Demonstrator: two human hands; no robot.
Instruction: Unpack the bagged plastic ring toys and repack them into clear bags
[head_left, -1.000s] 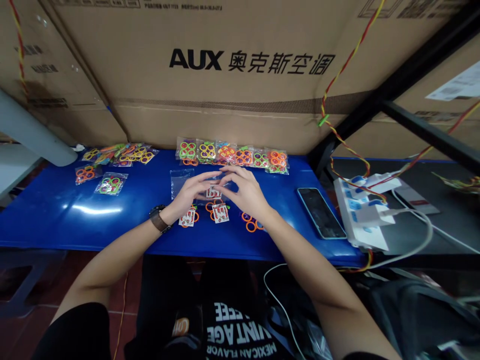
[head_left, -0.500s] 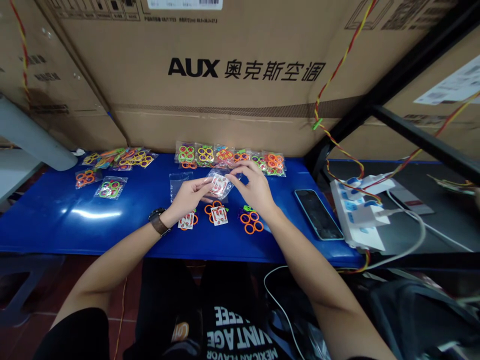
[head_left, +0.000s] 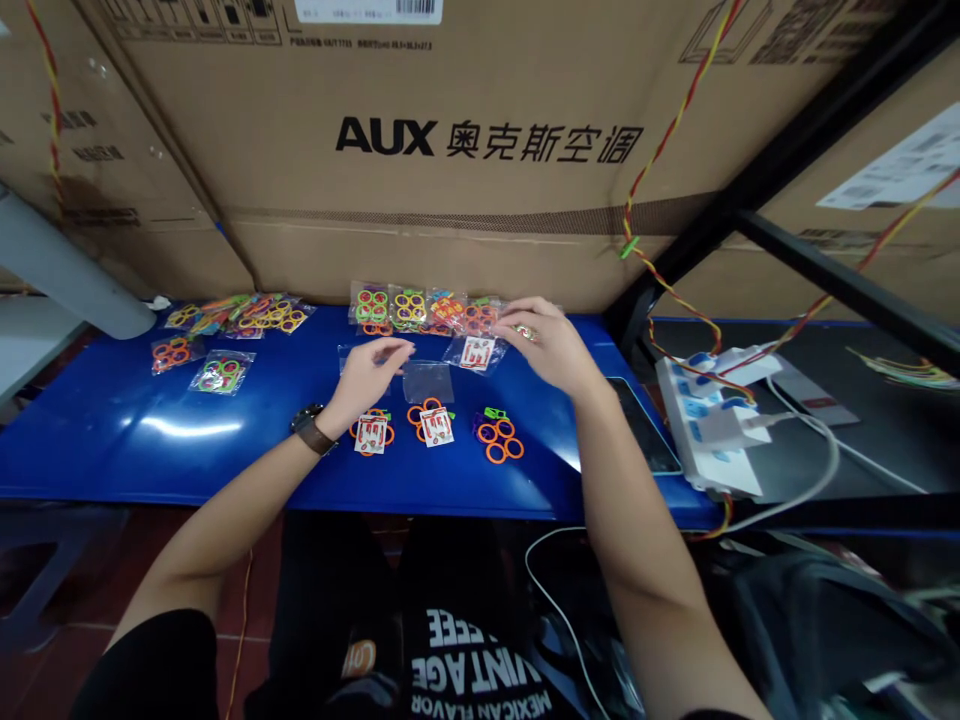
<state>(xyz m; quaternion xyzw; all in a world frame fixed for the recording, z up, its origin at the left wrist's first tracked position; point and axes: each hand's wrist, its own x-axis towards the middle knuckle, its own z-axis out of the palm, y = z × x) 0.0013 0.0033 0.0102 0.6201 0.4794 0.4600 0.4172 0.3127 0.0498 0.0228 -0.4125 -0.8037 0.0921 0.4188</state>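
Note:
My left hand [head_left: 371, 375] hovers over the blue table, fingers loosely bent and apart, holding nothing. Partly under it lies a flat clear plastic bag; another clear bag [head_left: 428, 383] is just to its right. With bent fingers, my right hand [head_left: 551, 345] pinches the edge of a clear plastic bag with a white printed card [head_left: 478, 353] in it. In front of my hands lie three sets of orange rings: the left [head_left: 388, 434] and middle [head_left: 414, 413] sets carry white printed cards, the right set [head_left: 500, 440] has purple and green pieces beside it.
A row of bagged ring sets [head_left: 410, 308] lies along the cardboard box [head_left: 480, 220]. More bagged sets [head_left: 262, 315] are piled at the left. A phone [head_left: 646, 430] is partly behind my right forearm, near a white power strip [head_left: 705, 425]. A black metal frame [head_left: 817, 280] stands right.
My right hand has moved right and away from me with the bag holding the white card. The left hand has let go of it and moved slightly back, uncovering a flat clear bag.

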